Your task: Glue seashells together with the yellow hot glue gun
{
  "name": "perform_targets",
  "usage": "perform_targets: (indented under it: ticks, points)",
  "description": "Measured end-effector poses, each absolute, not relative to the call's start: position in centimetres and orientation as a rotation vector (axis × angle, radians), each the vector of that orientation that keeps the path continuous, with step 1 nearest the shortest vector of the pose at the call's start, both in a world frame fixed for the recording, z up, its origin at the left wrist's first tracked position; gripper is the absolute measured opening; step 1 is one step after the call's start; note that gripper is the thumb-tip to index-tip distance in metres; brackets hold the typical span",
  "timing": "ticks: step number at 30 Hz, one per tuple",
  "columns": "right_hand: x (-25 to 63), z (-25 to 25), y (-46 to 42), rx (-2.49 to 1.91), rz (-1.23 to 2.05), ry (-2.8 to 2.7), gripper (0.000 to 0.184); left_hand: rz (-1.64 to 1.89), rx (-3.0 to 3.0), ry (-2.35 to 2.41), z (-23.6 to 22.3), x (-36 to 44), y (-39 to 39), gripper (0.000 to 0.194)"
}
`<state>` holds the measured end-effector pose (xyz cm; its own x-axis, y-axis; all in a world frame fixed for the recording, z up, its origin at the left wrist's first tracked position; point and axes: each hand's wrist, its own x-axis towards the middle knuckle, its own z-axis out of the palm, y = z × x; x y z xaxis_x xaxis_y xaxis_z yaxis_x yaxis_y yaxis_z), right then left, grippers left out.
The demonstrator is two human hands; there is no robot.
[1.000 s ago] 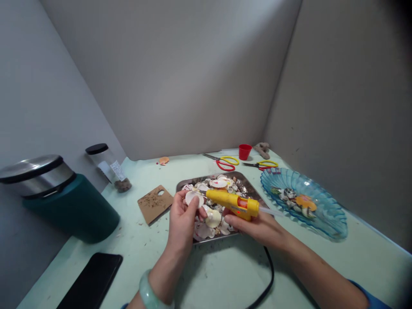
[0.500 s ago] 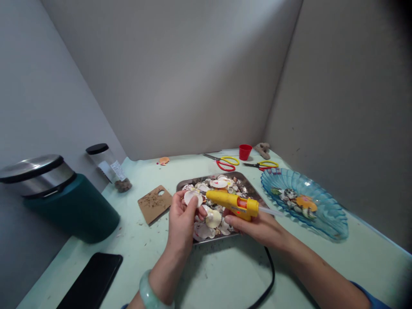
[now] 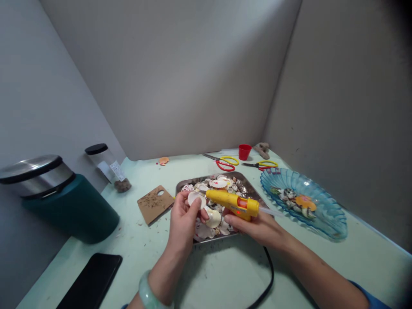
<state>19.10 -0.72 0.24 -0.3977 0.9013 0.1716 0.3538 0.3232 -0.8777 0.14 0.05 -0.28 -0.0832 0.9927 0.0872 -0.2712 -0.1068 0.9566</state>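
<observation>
My left hand [image 3: 186, 216] pinches a whitish seashell [image 3: 195, 200] between thumb and fingers. In my right hand [image 3: 257, 225] is a yellow hot glue gun [image 3: 227, 199], its nozzle pointing left at the shell's upper edge. Whether the tip touches the shell I cannot make out. A clear glue stick [image 3: 269, 211] sticks out of the gun's back end. Both hands are over a metal tray [image 3: 249, 189] filled with many shells [image 3: 219, 183]. The black cord [image 3: 269, 274] runs down from beneath my right hand.
A blue glass dish [image 3: 331, 219] with shells lies at right. Behind the tray are two pairs of scissors [image 3: 230, 161], a red cup [image 3: 244, 152] and a brown lump [image 3: 262, 149]. Leftward are a brown board [image 3: 152, 208], a jar [image 3: 111, 169], a green container [image 3: 74, 210] and a black phone [image 3: 92, 281].
My left hand has shifted slightly right with the seashell, turning it a little under the nozzle. The glue gun in my right hand has stayed almost in place.
</observation>
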Motion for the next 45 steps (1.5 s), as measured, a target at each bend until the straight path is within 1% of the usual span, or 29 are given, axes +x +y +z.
perform_targets:
  ticks: [7, 12, 18, 28, 34, 41, 45]
  points:
    - [19.14, 0.21, -0.72, -1.122, 1.033, -1.926, 0.027, 1.394, 1.023, 1.003, -0.2, 0.22, -0.15, 0.033]
    - [19.09, 0.31, -0.73, -1.126, 1.027, -1.932, 0.026, 1.372, 1.042, 1.002, -0.21, 0.28, -0.11, 0.031]
    - [19.02, 0.41, -0.74, -1.116, 1.016, -1.921, 0.025, 1.381, 1.036, 1.009, -0.27, 0.24, -0.11, 0.032]
    - [19.24, -0.16, -0.76, -1.15, 1.042, -1.95, 0.026, 1.391, 1.04, 1.004, -0.41, 0.22, -0.03, 0.03]
    - [19.06, 0.21, -0.79, -1.123, 1.043, -1.908, 0.025, 1.407, 1.016, 1.002, -0.22, 0.18, -0.01, 0.034]
    - [18.99, 0.39, -0.9, -1.117, 1.065, -1.876, 0.025, 1.403, 1.046, 0.992, -0.45, 0.14, -0.04, 0.028]
    - [18.99, 0.22, -0.79, -1.119, 1.087, -1.861, 0.025, 1.414, 1.04, 1.003, -0.43, 0.2, -0.06, 0.029]
